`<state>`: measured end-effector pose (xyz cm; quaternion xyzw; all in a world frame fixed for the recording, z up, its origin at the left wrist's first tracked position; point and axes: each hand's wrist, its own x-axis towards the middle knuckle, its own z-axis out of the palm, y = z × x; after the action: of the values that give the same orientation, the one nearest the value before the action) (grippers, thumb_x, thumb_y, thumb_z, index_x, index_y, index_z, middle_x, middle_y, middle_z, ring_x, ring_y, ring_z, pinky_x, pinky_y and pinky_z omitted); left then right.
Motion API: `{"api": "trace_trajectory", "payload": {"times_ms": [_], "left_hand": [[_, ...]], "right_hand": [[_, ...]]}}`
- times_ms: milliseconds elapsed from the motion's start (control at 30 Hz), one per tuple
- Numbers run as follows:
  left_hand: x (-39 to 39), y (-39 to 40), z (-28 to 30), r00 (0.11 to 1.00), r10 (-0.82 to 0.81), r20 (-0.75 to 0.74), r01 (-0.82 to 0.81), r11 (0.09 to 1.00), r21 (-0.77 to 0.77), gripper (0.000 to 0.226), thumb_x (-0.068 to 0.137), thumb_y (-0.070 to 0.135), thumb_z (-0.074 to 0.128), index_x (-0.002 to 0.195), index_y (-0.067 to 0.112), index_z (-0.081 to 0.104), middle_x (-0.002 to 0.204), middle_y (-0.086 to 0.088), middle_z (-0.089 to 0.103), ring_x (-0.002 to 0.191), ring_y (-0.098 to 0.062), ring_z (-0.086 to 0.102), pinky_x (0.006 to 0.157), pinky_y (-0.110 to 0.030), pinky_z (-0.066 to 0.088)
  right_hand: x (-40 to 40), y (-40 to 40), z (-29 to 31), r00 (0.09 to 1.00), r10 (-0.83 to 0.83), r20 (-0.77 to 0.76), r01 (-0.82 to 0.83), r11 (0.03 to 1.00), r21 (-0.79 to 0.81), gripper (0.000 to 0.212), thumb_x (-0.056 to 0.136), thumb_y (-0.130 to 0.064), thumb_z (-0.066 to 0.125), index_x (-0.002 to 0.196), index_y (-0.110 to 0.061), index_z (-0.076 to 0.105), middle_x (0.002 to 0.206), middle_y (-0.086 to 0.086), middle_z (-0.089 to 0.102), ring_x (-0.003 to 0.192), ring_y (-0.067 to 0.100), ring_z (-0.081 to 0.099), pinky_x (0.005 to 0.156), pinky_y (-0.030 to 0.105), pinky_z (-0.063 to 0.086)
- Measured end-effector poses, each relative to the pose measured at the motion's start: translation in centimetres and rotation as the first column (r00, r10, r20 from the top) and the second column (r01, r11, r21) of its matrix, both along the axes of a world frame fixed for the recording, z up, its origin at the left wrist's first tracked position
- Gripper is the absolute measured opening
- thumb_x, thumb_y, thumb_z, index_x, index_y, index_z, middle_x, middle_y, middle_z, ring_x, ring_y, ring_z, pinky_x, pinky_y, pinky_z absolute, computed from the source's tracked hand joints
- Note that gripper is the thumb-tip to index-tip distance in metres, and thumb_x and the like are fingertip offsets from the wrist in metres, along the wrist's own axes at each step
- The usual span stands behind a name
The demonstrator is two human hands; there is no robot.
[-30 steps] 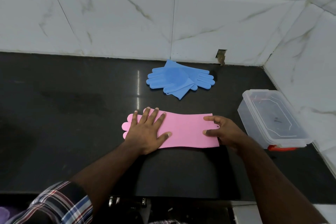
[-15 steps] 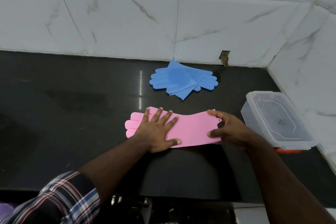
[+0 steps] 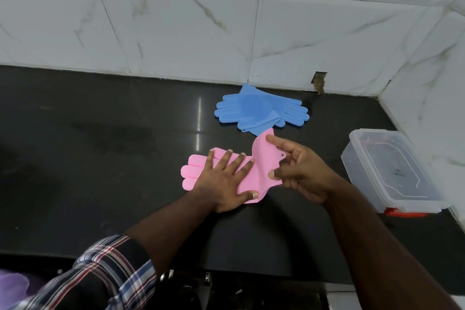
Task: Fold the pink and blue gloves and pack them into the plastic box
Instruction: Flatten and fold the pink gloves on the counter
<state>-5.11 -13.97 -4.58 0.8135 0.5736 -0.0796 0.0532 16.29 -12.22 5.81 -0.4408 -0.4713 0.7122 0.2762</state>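
**Pink glove starts to fold**

The plastic box (image 3: pixel 392 171) sits at the counter's (image 3: pixel 100 146) right edge, lid on. The blue gloves (image 3: pixel 261 111) wait by the back edge. The pink glove (image 3: pixel 251 173) lay flat a moment ago. Now the right hand (image 3: pixel 302 171) pinches its cuff and lifts it over. The left hand (image 3: pixel 224 181), fingers spread wide, presses it down. Folding has begun.

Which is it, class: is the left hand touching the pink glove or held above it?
Touching. The head view shows the left hand lying flat on the pink glove, fingers spread across it, with no gap, pinning it to the counter.
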Motion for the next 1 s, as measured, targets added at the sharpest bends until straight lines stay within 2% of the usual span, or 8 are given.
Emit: {"api": "trace_trajectory", "payload": {"times_ms": [133, 267, 433, 667, 833, 1000], "left_hand": [[-0.1, 0.1, 0.3, 1.0, -0.004, -0.005, 0.004, 1.0, -0.006, 0.088, 0.085, 0.082, 0.005, 0.158, 0.035, -0.008, 0.169, 0.002, -0.006, 0.155, -0.027, -0.012, 0.116, -0.066, -0.008], [-1.3, -0.2, 0.7, 1.0, 0.003, 0.015, -0.003, 1.0, 0.014, 0.086, 0.086, 0.082, 0.012, 0.158, 0.038, -0.005, 0.169, 0.003, -0.008, 0.154, -0.027, -0.015, 0.116, -0.065, -0.012], [-2.6, -0.5, 0.2, 0.998, 0.059, -0.005, -0.059, 0.998, -0.006, 0.09, 0.081, 0.088, 0.009, 0.157, 0.043, -0.007, 0.168, 0.005, -0.012, 0.154, -0.028, -0.017, 0.114, -0.065, -0.014], [-2.7, -0.6, -0.4, 0.998, 0.069, 0.016, -0.069, 0.998, 0.001, 0.09, 0.08, 0.088, 0.009, 0.156, 0.044, -0.007, 0.169, 0.004, -0.008, 0.154, -0.031, -0.014, 0.114, -0.066, -0.012], [-2.6, -1.0, 0.0, 0.998, 0.054, 0.021, -0.054, 0.999, 0.001, 0.088, 0.082, 0.081, 0.012, 0.157, 0.038, 0.001, 0.169, 0.0, 0.001, 0.154, -0.032, -0.011, 0.115, -0.067, -0.007], [-2.8, -1.1, 0.0, 0.995, 0.05, 0.089, -0.053, 0.998, 0.031, 0.088, 0.086, 0.078, 0.017, 0.159, 0.035, -0.005, 0.169, 0.0, 0.007, 0.155, -0.031, -0.007, 0.117, -0.065, -0.004]], "right_hand": [[-1.4, 0.1, -0.4, 1.0, 0.003, -0.023, -0.004, 1.0, -0.013, 0.078, 0.078, 0.022, 0.064, 0.141, -0.024, 0.052, 0.138, 0.004, 0.051, 0.108, 0.032, 0.067, 0.077, 0.044, 0.061], [-1.3, 0.3, 0.1, 0.998, -0.053, 0.022, 0.053, 0.999, 0.003, 0.078, 0.077, 0.021, 0.065, 0.14, -0.024, 0.053, 0.136, 0.004, 0.05, 0.106, 0.034, 0.065, 0.075, 0.042, 0.061], [-0.9, 0.1, 0.4, 0.993, -0.091, 0.079, 0.09, 0.996, 0.016, 0.077, 0.078, 0.019, 0.066, 0.141, -0.023, 0.053, 0.13, 0.006, 0.052, 0.104, 0.035, 0.06, 0.086, 0.051, 0.058], [-2.6, -0.4, 0.9, 0.997, -0.063, -0.039, 0.063, 0.998, -0.003, 0.077, 0.079, 0.022, 0.062, 0.142, -0.02, 0.051, 0.134, 0.002, 0.055, 0.106, 0.03, 0.068, 0.075, 0.04, 0.062], [-5.6, -0.9, 0.8, 0.995, 0.012, -0.1, -0.013, 1.0, -0.013, 0.078, 0.079, 0.024, 0.06, 0.143, -0.019, 0.049, 0.134, 0.003, 0.055, 0.112, 0.029, 0.066, 0.083, 0.046, 0.06], [-7.9, -1.2, 0.0, 0.997, -0.009, -0.072, 0.008, 1.0, -0.01, 0.079, 0.078, 0.022, 0.063, 0.144, -0.018, 0.047, 0.133, 0.006, 0.056, 0.109, 0.03, 0.066, 0.083, 0.044, 0.059]]}}
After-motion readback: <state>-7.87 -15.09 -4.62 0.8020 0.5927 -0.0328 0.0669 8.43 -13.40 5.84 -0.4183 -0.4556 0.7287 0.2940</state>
